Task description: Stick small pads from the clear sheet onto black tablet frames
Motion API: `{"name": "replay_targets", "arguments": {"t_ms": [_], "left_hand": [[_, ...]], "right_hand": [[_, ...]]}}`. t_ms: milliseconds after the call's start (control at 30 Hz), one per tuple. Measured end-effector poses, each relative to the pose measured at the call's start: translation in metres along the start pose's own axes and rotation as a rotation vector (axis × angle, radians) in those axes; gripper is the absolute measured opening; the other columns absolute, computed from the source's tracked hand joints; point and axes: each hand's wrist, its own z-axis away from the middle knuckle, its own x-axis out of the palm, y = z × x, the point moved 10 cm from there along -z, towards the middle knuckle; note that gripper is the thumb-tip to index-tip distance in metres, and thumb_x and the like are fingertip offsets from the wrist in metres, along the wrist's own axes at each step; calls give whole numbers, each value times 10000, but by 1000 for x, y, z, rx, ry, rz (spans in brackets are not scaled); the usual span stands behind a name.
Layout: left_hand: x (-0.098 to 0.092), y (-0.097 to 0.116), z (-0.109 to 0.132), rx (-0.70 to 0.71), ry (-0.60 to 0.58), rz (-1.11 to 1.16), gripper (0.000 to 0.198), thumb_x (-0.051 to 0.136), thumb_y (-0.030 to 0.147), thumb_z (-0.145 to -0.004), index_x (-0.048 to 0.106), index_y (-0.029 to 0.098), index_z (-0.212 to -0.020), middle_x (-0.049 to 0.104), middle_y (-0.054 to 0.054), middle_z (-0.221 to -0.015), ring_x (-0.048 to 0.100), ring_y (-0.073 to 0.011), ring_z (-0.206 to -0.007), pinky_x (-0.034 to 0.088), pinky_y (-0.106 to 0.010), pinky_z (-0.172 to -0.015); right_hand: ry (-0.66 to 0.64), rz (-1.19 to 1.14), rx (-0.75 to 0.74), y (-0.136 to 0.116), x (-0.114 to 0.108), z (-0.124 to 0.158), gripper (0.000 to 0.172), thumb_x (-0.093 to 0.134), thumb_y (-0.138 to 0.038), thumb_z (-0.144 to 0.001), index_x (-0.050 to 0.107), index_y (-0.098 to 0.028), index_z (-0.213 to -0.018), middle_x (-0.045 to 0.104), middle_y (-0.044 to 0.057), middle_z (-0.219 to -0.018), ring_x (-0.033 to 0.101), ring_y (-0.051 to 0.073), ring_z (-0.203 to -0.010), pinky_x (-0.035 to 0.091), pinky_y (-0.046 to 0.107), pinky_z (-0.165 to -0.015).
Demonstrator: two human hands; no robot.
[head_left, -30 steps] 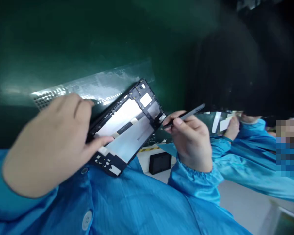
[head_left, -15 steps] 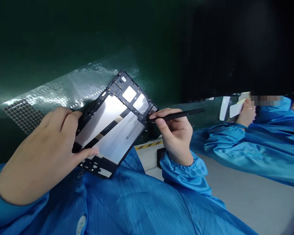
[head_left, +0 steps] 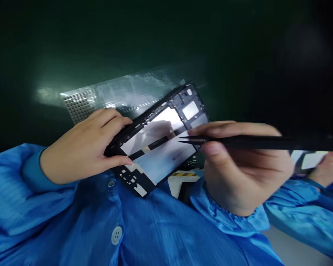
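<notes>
A black device frame (head_left: 166,147) with a shiny silver inner panel is held tilted over the front of my body. My left hand (head_left: 83,147) grips its left edge, with the thumb on the inner side. My right hand (head_left: 238,166) is closed around black tweezers (head_left: 238,142). Their two tips are slightly apart and stand in front of the silver panel; whether they touch it cannot be made out. Beyond the frame lies a clear plastic sheet (head_left: 119,88) with rows of small dark pieces (head_left: 79,107) at its left end.
A dark green work surface (head_left: 113,44) stretches beyond the sheet. At the right, another person's hand (head_left: 327,168) is near white pieces (head_left: 313,159), with a blue sleeve below. Yellow-black striped tape (head_left: 184,173) shows beneath the device frame.
The view has shifted, so the device frame and sheet appear further right. My right hand has come up closer to the camera, and the tweezers have moved off the frame's right edge, over the panel.
</notes>
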Motion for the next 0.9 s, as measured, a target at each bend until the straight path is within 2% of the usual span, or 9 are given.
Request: {"name": "replay_targets", "arguments": {"t_ms": [100, 200, 333, 500, 567, 733, 900], "left_hand": [[1, -6, 4, 41, 25, 58, 747, 671, 749, -965, 581, 264, -1526, 681, -99, -1340, 680, -292, -1236, 665, -468, -1057], [-1, -2, 7, 112, 104, 77, 728, 715, 710, -954, 599, 229, -1488, 690, -104, -1296, 682, -290, -1191, 656, -469, -1062], [-3, 0, 9, 133, 139, 72, 674, 742, 684, -946, 618, 248, -1444, 691, -93, -1273, 676, -300, -1178, 652, -485, -1043], [-2, 2, 10, 127, 125, 85, 586, 602, 642, -1040, 643, 212, -1437, 673, -101, -1288, 654, -314, -1212, 636, -518, -1071], [-1, 2, 11, 145, 137, 100, 602, 588, 637, -1051, 643, 192, -1452, 663, -103, -1287, 649, -324, -1225, 639, -541, -1077], [-4, 6, 13, 235, 221, 98, 689, 613, 690, -1026, 637, 136, -1434, 655, -116, -1212, 661, -329, -1147, 672, -572, -976], [-1, 7, 12, 236, 215, 70, 695, 476, 686, -1084, 613, 117, -1459, 630, -102, -1214, 649, -305, -1168, 669, -556, -991]], "right_hand": [[-272, 3, 1, -2, 60, 0, 314, 864, -121, -940, 845, -310, -1190, 873, 13, -1094, 849, 236, -1023, 738, 433, -952], [-360, -13, 26, 4, 87, 7, 332, 817, -77, -957, 813, -287, -1215, 863, 33, -1114, 845, 228, -1047, 736, 430, -985], [-369, 5, -2, 7, 95, 10, 342, 809, -62, -945, 801, -289, -1200, 857, 31, -1068, 834, 229, -992, 741, 427, -922], [-405, 39, -59, 5, 97, 9, 331, 806, -60, -946, 790, -261, -1209, 855, 42, -1060, 831, 220, -983, 736, 411, -913], [-414, 69, -81, 4, 98, 9, 340, 809, -56, -942, 784, -261, -1213, 854, 40, -1063, 835, 228, -990, 738, 420, -909], [-414, 102, -135, 0, 99, 9, 346, 802, -11, -924, 781, -216, -1202, 851, 40, -1052, 835, 213, -988, 730, 394, -915], [-410, 216, -104, -8, 107, 11, 330, 788, -4, -936, 792, -243, -1164, 832, 31, -1026, 817, 214, -979, 708, 400, -864]]}}
